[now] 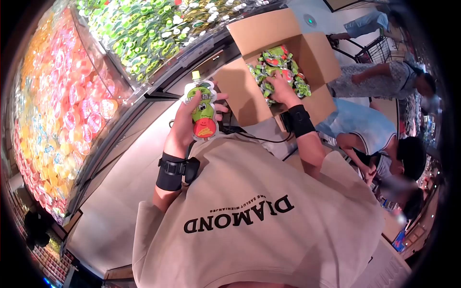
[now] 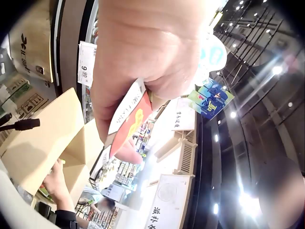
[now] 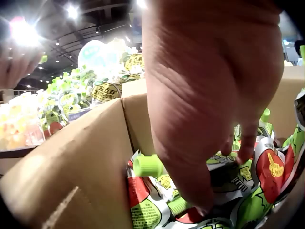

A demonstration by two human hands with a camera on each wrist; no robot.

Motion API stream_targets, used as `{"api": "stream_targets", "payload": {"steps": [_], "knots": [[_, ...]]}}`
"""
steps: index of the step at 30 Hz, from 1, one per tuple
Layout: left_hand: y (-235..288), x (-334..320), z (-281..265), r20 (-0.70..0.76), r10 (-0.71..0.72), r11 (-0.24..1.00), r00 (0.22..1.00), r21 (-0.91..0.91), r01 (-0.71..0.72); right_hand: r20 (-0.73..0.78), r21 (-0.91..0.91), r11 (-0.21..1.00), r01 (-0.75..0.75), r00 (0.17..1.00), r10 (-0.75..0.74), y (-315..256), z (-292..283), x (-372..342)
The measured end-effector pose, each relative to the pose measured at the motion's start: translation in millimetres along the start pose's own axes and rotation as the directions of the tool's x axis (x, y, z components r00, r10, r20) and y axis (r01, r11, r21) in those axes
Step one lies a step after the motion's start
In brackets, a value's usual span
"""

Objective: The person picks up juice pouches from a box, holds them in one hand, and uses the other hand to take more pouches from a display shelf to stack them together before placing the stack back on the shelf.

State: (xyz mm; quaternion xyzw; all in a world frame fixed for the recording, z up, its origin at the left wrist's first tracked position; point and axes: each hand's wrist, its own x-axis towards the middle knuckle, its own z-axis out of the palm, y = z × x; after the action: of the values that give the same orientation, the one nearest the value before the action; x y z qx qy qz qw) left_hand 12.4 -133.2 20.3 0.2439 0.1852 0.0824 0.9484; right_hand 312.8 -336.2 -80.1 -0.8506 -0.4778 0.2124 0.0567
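Note:
A spouted drink pouch [image 1: 205,111] with a yellow-green cap, green cartoon faces and a red bottom is held upright in my left hand [image 1: 181,120], thumb across its front and fingers behind. In the left wrist view the red lower end of this pouch [image 2: 131,121] shows below the palm. My right hand [image 1: 284,92] reaches down into an open cardboard box [image 1: 264,28] of similar pouches [image 1: 300,86]. Seen from the right wrist, its thumb and fingers point down among the pouches [image 3: 271,167], spread apart, fingertips partly hidden between them.
A sloped display of green-capped pouches [image 1: 139,41] rises ahead, beside a bin of pink and orange packs [image 1: 72,96]. A price tag [image 2: 86,63] hangs on the shelf edge. At right, people [image 1: 360,125] stand close by, with a shopping cart [image 1: 377,50] behind.

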Motion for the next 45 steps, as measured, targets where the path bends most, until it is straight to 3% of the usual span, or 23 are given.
{"api": "stream_targets", "payload": {"steps": [5,7,8,9,11,13,16,17,19,20,21,24,25,27,28,30,31,32,33,35,39,41,45], "knots": [[11,-7,-4,0.002,0.017,0.999,1.0,-0.031,-0.017,-0.249,-0.054,0.989,0.137,0.958,-0.146,-3,-30,0],[18,-9,-10,0.043,0.049,0.999,0.998,0.002,-0.049,-0.317,0.427,0.902,-0.064,0.924,0.216,-21,-54,-8],[22,-13,-9,0.001,0.062,0.996,0.998,0.062,-0.062,-0.323,0.42,0.905,-0.067,0.921,0.218,-32,-67,-15],[27,-15,-9,0.009,0.065,0.996,0.998,0.058,-0.065,-0.261,0.588,0.8,-0.118,0.909,0.326,-49,-84,-20],[35,-23,-11,-0.092,0.204,0.892,0.975,0.427,-0.147,-0.077,0.848,0.492,-0.198,0.872,0.484,-90,-113,-30],[38,-28,-15,-0.102,0.268,0.855,0.958,0.483,-0.187,-0.076,0.905,0.409,-0.113,0.906,0.417,-137,-125,-33],[32,-31,-19,0.054,0.555,0.404,0.83,0.855,-0.325,0.253,0.894,0.373,-0.247,0.967,0.033,-202,-118,-33],[34,-35,-18,0.068,0.549,0.399,0.833,0.854,-0.333,0.316,0.904,0.325,-0.279,0.946,-0.068,-231,-109,-33],[39,-50,-8,0.191,0.525,0.208,0.83,0.916,-0.343,0.322,0.946,0.139,-0.293,0.899,-0.296,-284,-93,-39],[47,-63,4,0.063,0.392,0.362,0.918,0.907,-0.216,0.34,0.939,0.174,-0.298,0.886,-0.316,-294,-79,-33],[47,-64,-7,0.072,0.384,0.362,0.92,0.906,-0.222,0.361,0.929,0.21,-0.304,0.869,-0.338,-298,-62,-28],[47,-65,-64,0.077,0.317,0.649,0.945,0.709,-0.275,0.401,0.892,-0.028,-0.452,0.817,-0.414,-306,-56,-32],[48,-71,-74,0.08,0.318,0.646,0.945,0.711,-0.277,0.376,0.887,-0.078,-0.455,0.811,-0.448,-303,-55,-31],[49,-88,-91,0.004,0.054,0.92,0.999,0.389,-0.051,0.271,0.962,0.086,-0.258,0.906,-0.325,-285,-59,-25],[46,-93,-102,0.063,-0.019,0.981,0.998,0.195,0.007,0.216,0.956,0.249,-0.154,0.945,-0.246,-256,-55,-11],[44,-105,-101,0.074,-0.011,1.0,0.997,0.03,0.009,0.033,0.941,0.337,-0.043,0.999,0.035,-188,-54,13],[43,-112,-101,0.088,0.0,0.991,0.996,-0.132,0.011,0.029,0.897,0.414,-0.157,0.954,0.299,-148,-47,27],[41,-116,-108,0.067,-0.01,0.986,0.998,-0.163,0.021,-0.137,0.674,0.725,-0.142,0.94,0.311,-67,-14,55],[41,-119,-107,0.061,0.01,0.987,0.998,-0.164,0.0,-0.214,0.213,0.881,-0.423,0.859,0.464,-34,-9,67],[36,-127,-100,0.059,0.001,0.999,0.998,-0.048,0.002,-0.158,-0.159,0.782,-0.603,0.797,0.583,-12,0,66],[32,-125,-90,0.058,-0.035,0.983,0.998,-0.18,0.046,-0.223,-0.131,0.691,-0.711,0.701,0.678,12,24,62],[32,-117,-90,0.06,-0.001,0.982,0.998,-0.189,0.013,-0.277,-0.16,0.716,-0.679,0.727,0.628,17,16,59],[33,-104,-93,0.024,0.047,0.987,0.999,-0.157,-0.042,-0.387,-0.237,0.874,-0.425,0.866,0.316,51,25,68]]}}
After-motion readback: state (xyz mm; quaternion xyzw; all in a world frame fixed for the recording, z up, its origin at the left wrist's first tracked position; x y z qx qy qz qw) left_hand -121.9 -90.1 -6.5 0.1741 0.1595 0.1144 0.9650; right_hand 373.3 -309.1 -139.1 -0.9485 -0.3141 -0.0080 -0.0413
